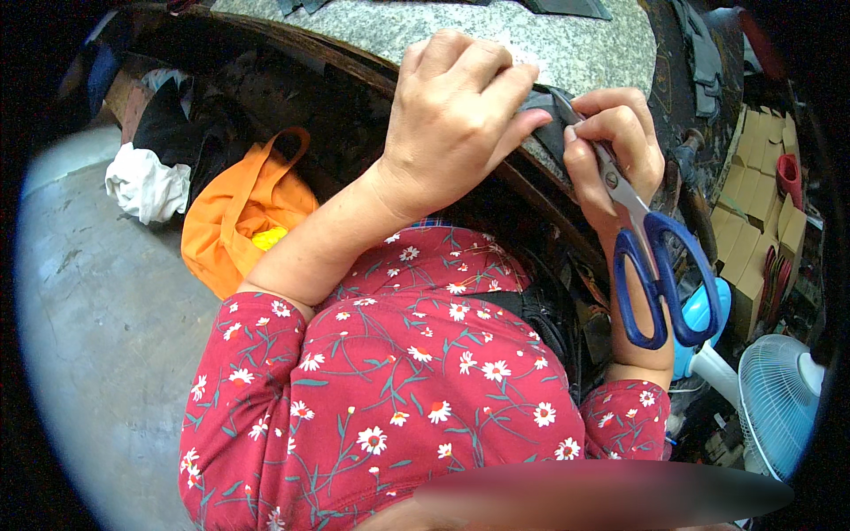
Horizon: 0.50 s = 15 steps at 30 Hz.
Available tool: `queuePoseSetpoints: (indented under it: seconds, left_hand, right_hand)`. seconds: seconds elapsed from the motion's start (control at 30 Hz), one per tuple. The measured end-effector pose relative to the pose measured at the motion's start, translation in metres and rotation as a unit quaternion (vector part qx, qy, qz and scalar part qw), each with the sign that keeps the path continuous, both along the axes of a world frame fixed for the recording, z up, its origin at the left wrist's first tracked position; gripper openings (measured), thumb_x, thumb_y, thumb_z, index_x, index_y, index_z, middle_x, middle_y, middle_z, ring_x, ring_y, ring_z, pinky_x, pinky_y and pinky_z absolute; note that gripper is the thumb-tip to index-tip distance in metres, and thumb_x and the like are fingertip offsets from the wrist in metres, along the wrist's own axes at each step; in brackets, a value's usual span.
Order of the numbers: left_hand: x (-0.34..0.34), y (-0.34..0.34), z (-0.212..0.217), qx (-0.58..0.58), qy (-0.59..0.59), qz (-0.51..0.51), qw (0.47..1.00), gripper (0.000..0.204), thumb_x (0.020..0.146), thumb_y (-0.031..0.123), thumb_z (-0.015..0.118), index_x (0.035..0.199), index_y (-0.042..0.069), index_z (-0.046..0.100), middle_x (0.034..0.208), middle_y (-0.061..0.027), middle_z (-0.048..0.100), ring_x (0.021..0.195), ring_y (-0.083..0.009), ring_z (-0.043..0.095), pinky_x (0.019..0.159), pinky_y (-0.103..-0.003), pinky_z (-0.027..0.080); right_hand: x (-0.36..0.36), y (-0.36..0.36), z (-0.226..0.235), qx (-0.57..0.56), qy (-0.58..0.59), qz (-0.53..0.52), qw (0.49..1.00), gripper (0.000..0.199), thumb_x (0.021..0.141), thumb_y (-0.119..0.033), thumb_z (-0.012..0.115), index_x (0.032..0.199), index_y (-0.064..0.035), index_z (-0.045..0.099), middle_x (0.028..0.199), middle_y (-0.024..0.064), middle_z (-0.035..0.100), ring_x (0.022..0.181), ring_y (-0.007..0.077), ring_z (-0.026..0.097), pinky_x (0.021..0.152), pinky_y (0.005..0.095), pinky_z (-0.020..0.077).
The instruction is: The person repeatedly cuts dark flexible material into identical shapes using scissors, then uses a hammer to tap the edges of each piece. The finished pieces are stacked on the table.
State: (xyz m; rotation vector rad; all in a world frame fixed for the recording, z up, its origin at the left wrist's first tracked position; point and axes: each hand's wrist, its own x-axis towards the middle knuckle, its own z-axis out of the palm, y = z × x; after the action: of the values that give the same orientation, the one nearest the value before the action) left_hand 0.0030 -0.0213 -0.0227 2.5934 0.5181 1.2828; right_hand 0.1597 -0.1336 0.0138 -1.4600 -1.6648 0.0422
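Near the edge of a speckled stone slab (611,44), my two hands are close together. My right hand (624,146) grips a pair of scissors (653,257) by the blades, around the pivot. Their blue handles hang down over my right forearm, and the blade tips point up toward my left hand. My left hand (456,124) is closed, back of the hand up, its fingertips pinching the edge of a dark grey piece of thin material (551,133). That piece lies between the hands, partly hidden by my fingers, with the blade tips against it.
An orange cloth bag (221,212) and a crumpled white cloth (149,184) lie at the left. On the right are opened cardboard boxes (753,195) and a blue-and-white fan (779,398). More dark pieces (575,7) rest on the slab's far side.
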Motion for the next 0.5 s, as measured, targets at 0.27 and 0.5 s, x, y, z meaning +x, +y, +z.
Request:
queuePoseSetpoints:
  seconds: [0.27,0.5]
  left_hand:
    - [-0.0033,0.0040,0.0036,0.031,0.004,-0.034,0.999,0.021,0.072,0.029,0.077,0.084,0.015,0.068,0.086,0.0017,0.057,0.091,-0.0217,0.054,0.083,-0.040,0.040]
    - [-0.0042,0.0036,0.0070,0.019,-0.004,-0.035,0.999,0.020,0.073,0.025,0.079,0.090,0.015,0.073,0.082,0.0016,0.060,0.081,-0.0215,0.054,0.076,-0.037,0.042]
  right_hand:
    - [0.0011,-0.0006,0.0013,-0.017,0.030,-0.009,0.999,0.013,0.071,0.002,0.067,0.079,-0.0024,0.057,0.089,0.0130,0.062,0.075,0.0224,0.061,0.069,0.0300,0.0500]
    - [0.0015,0.0007,0.0011,-0.010,0.051,-0.005,0.999,0.013,0.073,0.003,0.067,0.080,-0.0030,0.057,0.091,0.0130,0.063,0.078,0.0222,0.062,0.070,0.0305,0.0503]
